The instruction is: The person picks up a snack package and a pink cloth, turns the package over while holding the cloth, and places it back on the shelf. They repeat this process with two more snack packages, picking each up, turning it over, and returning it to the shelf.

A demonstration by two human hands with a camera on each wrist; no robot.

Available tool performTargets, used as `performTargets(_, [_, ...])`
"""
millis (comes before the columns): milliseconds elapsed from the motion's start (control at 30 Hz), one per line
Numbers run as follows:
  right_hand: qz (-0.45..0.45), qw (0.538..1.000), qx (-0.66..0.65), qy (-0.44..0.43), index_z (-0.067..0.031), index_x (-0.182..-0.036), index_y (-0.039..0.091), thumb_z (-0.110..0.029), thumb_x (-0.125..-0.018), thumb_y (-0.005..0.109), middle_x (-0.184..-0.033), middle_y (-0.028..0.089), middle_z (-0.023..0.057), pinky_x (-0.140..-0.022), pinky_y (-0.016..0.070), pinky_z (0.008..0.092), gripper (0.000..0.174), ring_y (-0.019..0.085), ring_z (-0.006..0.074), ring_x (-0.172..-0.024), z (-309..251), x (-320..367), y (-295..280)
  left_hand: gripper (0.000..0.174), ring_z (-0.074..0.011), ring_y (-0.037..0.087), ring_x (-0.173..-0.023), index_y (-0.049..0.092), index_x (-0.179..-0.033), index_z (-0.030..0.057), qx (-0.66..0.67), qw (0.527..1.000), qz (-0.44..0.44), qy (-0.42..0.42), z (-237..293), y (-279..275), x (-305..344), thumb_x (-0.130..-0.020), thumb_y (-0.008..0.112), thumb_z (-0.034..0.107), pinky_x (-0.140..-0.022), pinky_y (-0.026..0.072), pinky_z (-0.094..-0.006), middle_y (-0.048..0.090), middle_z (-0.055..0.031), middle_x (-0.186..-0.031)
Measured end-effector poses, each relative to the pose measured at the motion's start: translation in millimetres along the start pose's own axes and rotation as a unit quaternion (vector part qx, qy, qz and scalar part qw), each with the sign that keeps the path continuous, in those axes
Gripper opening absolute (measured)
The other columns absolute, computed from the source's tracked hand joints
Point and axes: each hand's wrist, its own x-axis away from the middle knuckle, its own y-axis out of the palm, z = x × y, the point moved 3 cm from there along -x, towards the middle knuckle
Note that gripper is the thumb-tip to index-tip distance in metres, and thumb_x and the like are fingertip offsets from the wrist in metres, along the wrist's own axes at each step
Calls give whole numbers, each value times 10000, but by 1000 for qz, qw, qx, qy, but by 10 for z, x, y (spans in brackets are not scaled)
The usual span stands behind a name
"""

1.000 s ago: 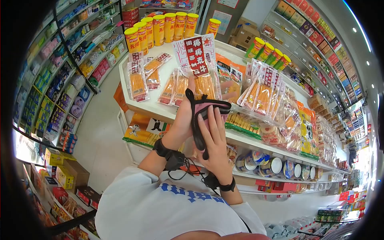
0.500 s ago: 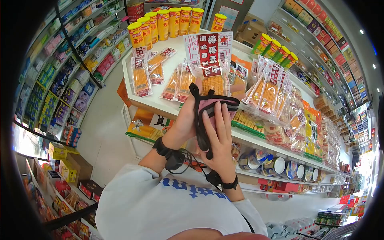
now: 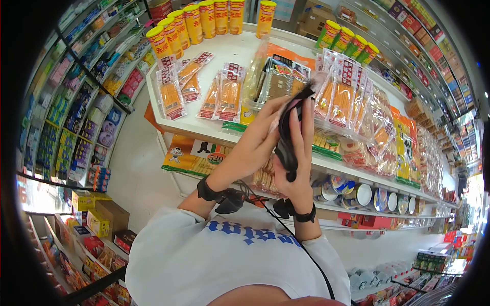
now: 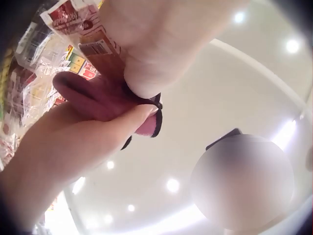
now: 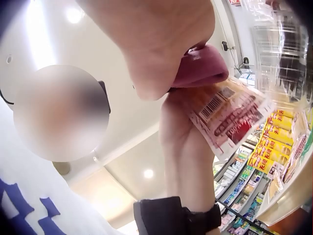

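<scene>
Both hands meet around a pink cloth with black edging [image 3: 289, 135] in front of the display table. A clear-and-red snack packet [image 5: 234, 115] sticks out from the cloth, its barcode side showing in the right wrist view. My left hand [image 3: 255, 143] grips the packet from the left, partly hidden by the cloth. My right hand [image 3: 300, 171] holds the cloth against it from the right, fingers nearly straight, thumb pressed along the pink fabric [image 4: 144, 128] in the left wrist view. In the head view the packet appears only as a blurred end beyond the fingertips.
Similar packets [image 3: 228, 97] lie on the white table [image 3: 232, 48], with yellow canisters [image 3: 206, 20] along its back edge. More packets [image 3: 342, 97] and green canisters [image 3: 346, 42] stand right. An orange bag [image 3: 196, 155] sits below the table edge. Stocked shelves [image 3: 71, 102] line the left.
The packet and cloth have turned from facing the head camera to nearly edge-on, tilting to the right. Both hands have rotated and shifted right with them, uncovering a dark package on the table.
</scene>
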Motion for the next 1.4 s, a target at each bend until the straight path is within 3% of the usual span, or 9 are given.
performTargets(67, [-2,1000,18,-7,-47,-1484,405,-146,-825,585,-1588,220,243,-1181,169,497,690,182,432,-1479,-14,-64,-55,627,-314,454,-1336,364,-1465,-15,-135,986,-5,99,75,39,34,-851,399,-135,-1095,343,-324,393,-228,-1470])
performTargets(300, [0,998,61,-11,-69,-1450,464,-90,-742,651,-1571,291,204,-1172,151,565,733,210,443,-1463,-26,-140,-156,604,-428,593,-1149,313,-1469,-40,-63,998,-13,-2,-9,83,39,-878,412,-116,-940,462,-357,572,-310,-1224])
performTargets(433, [35,995,90,-4,-55,-1444,461,-52,-789,624,-1560,314,199,-1172,185,523,675,241,432,-1452,1,-172,-343,439,-388,639,-924,417,-1359,-72,-53,986,-108,-115,43,239,94,-923,456,-53,-831,486,-332,598,-298,-1067])
performTargets(567, [108,985,-57,118,-21,-1418,460,-53,-926,569,-1469,416,191,-1122,287,382,504,368,308,-1377,143,-70,-406,280,-98,559,-996,532,-1260,-31,-45,994,60,-74,80,326,112,-1038,456,122,-855,443,-250,639,-70,-1123])
performTargets(700, [15,912,-216,349,-2,-1319,531,-159,-962,630,-1233,597,151,-978,415,308,403,551,182,-1132,53,248,-275,325,-88,554,-966,510,-1276,-10,118,958,261,1,4,295,16,-1075,419,228,-862,447,-255,632,-63,-1088])
performTargets(800, [-90,936,-150,305,-5,-1221,590,-180,-929,684,-1051,641,113,-864,449,314,353,571,165,-975,-59,375,-320,324,-83,564,-968,504,-1284,4,201,948,249,-7,77,259,-92,-1077,412,236,-869,459,-266,624,-50,-1116])
performTargets(1000, [88,966,-44,241,-11,-1069,644,-225,-836,802,-820,609,40,-679,449,267,353,538,114,-745,212,915,-511,340,-37,585,-889,638,-1143,-8,244,945,145,-160,-153,425,6,-1037,530,296,-770,474,-223,672,-20,-1037])
performTargets(1233, [340,810,-224,421,-5,-1002,603,-160,-805,838,-905,589,6,-609,453,207,344,557,53,-759,278,1404,-1001,387,-35,566,-811,707,-1026,-40,86,982,2,-167,-138,791,-49,-1020,564,320,-730,457,-211,680,0,-917])
performTargets(1400, [384,814,-191,391,-8,-1184,482,-202,-840,807,-923,585,34,-620,474,203,512,578,64,-754,458,1631,-1389,396,-77,606,-787,698,-1029,-57,101,978,-58,-171,-253,1179,-141,-1013,576,319,-718,466,-226,700,-30,-894])
